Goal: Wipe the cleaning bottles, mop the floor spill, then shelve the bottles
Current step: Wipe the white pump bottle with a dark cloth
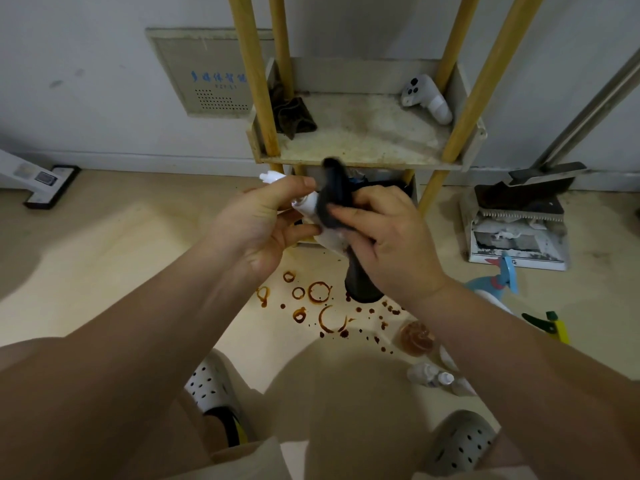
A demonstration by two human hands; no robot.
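Observation:
My left hand (pixel 266 220) grips a white spray bottle (pixel 306 204) near its nozzle, held in the air in front of the shelf. My right hand (pixel 384 233) holds a dark cloth (pixel 334 195) wrapped against the bottle's body; the cloth's tail hangs down below the hand. On the floor under my hands lies a brown spill (pixel 320 306) of rings and drops. Right of it stand an amber bottle (pixel 417 337), two small clear bottles (pixel 431 375), a blue spray bottle (pixel 498 282) and a green-and-yellow bottle (pixel 550 325).
A yellow-legged shelf unit (pixel 367 143) stands against the wall, holding a brown rag (pixel 292 114) and a white controller (pixel 426 95). A dustpan with brush (pixel 519 216) sits at the right, a white floor-cleaner head (pixel 45 185) at the left. My knees and shoes fill the bottom.

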